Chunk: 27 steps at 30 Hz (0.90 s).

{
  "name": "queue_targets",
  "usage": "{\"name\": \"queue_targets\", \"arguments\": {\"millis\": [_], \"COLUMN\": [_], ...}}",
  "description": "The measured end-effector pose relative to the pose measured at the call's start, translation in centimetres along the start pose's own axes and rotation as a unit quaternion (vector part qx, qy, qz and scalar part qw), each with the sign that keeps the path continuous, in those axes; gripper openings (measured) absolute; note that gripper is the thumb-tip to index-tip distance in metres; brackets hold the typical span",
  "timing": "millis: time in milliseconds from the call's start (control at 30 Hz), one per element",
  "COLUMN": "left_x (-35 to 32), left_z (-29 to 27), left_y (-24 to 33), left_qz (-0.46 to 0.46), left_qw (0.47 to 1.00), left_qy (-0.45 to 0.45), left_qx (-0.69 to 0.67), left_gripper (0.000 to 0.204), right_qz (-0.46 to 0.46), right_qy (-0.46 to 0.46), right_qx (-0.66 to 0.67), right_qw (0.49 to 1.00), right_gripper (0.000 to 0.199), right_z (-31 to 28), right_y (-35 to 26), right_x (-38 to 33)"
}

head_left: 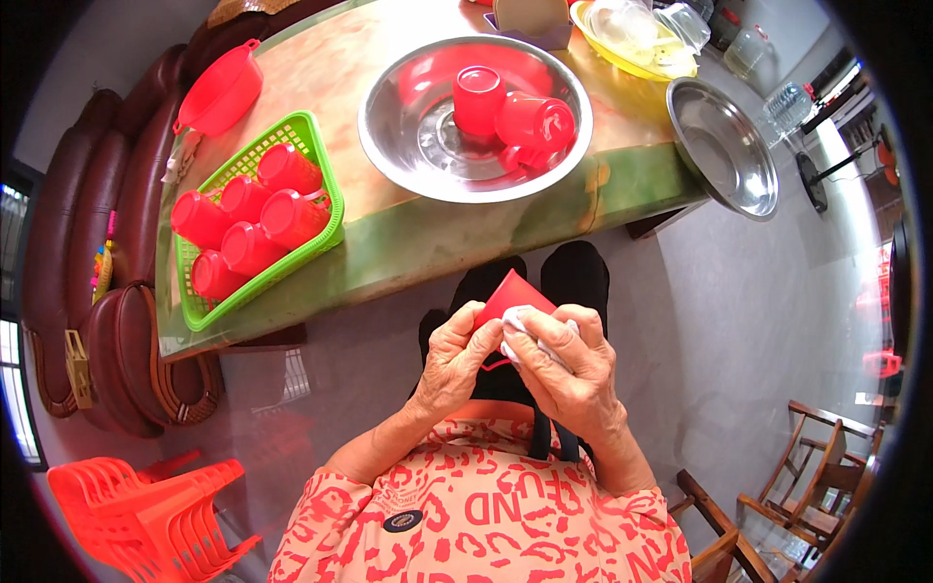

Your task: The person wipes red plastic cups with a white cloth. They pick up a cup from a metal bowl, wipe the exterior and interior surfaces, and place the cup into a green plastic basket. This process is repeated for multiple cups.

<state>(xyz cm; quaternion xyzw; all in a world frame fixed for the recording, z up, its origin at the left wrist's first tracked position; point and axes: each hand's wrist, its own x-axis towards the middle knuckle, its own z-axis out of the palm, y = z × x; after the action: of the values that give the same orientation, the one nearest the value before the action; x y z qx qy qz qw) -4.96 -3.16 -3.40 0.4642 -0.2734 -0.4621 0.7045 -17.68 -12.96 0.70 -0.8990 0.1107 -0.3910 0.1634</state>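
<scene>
Over my lap, a red plastic cup (pixel 511 292) is held between both hands. My left hand (pixel 454 352) grips its left side, fingers closed around it. A white cloth (pixel 528 328) is bunched in my right hand (pixel 575 364) and pressed against the cup. Most of the cup is hidden by fingers and cloth. In front of me, a big steel basin (pixel 418 183) stands on the table with red mugs (pixel 533 123) in it. At the left, several upturned red cups (pixel 255 249) sit in a green plastic basket (pixel 331 185).
The stone-topped table (pixel 408 228) has a red strainer bowl (pixel 225 92) at its far left. A second steel basin (pixel 727 146) overhangs its right end, near a yellow basket (pixel 641 60) of clear plasticware. Stacked red stools (pixel 146 515) stand lower left; wooden chairs (pixel 821 476) lower right.
</scene>
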Motion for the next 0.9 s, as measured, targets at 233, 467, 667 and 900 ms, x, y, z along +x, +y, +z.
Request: {"name": "queue_targets", "arguments": {"millis": [233, 467, 667, 900], "left_x": [-0.5, -0.7, -0.8, -0.3], "left_z": [-0.7, -0.8, -1.1, -1.3], "left_y": [0.4, 1.0, 0.9, -0.1], "left_qz": [-0.010, -0.004, -0.055, -0.052], "left_qw": [0.997, 0.995, 0.991, 0.970], "left_qy": [-0.051, -0.094, -0.081, -0.048], "left_qx": [0.056, 0.022, -0.094, -0.232], "left_gripper": [0.019, 0.021, 0.020, 0.016], "right_qz": [0.075, 0.276, 0.428, 0.478], "right_qy": [-0.014, -0.035, -0.022, 0.038], "right_qx": [0.103, 0.351, 0.501, 0.618], "right_qw": [0.992, 0.894, 0.752, 0.623], "right_gripper": [0.029, 0.018, 0.022, 0.032], "right_z": [-0.3, -0.5, 0.0, 1.8], "right_y": [1.5, 3.3, 3.7, 3.3], "right_x": [1.0, -0.2, -1.3, -3.2]}}
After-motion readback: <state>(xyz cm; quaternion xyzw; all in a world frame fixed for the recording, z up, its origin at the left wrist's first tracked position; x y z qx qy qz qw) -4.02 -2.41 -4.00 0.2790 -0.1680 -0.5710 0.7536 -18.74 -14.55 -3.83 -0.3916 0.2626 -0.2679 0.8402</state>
